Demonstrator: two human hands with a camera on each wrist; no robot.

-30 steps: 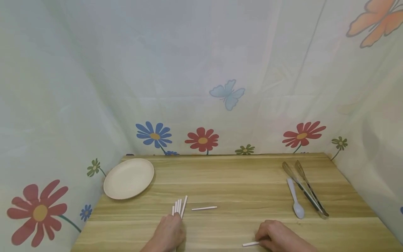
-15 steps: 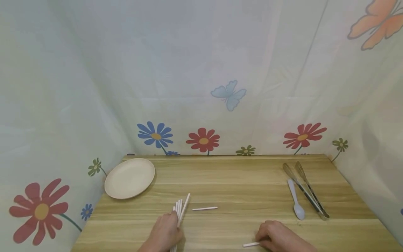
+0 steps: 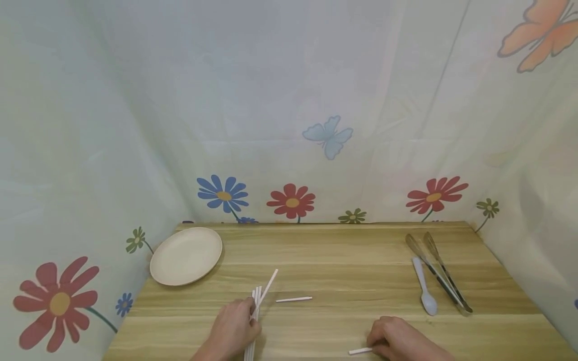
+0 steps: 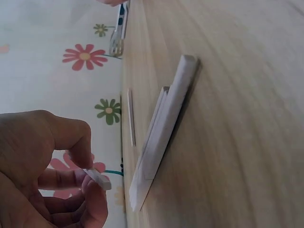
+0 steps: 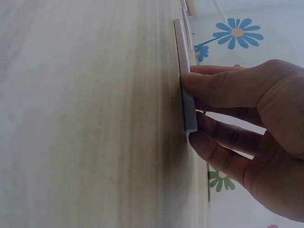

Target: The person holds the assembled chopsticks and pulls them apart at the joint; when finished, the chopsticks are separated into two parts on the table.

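Note:
My left hand [image 3: 235, 326] pinches one slim white stick [image 3: 270, 285] between thumb and finger, tilted up to the right above the bundle. In the left wrist view this stick [image 4: 98, 179] shows nearly end-on, apart from the table. Several like sticks [image 4: 164, 123] lie side by side under and beside that hand, partly hidden by it in the head view. At the front right, my right hand [image 3: 397, 337] holds another white stick [image 5: 186, 102] by thumb and fingers, low at the tabletop. A single white stick [image 3: 294, 299] lies crosswise between the hands.
A round cream plate [image 3: 186, 256] sits at the back left of the wooden table [image 3: 316, 250]. On the right lie a pale spoon [image 3: 424, 288] and metal tongs [image 3: 440, 273]. A flowered curtain [image 3: 253, 125] encloses the table's back and sides.
The left hand has drawn one stick up out of the bundle, its tip rising and leaning further right; the other sticks stay down. The right hand and its stick hold still.

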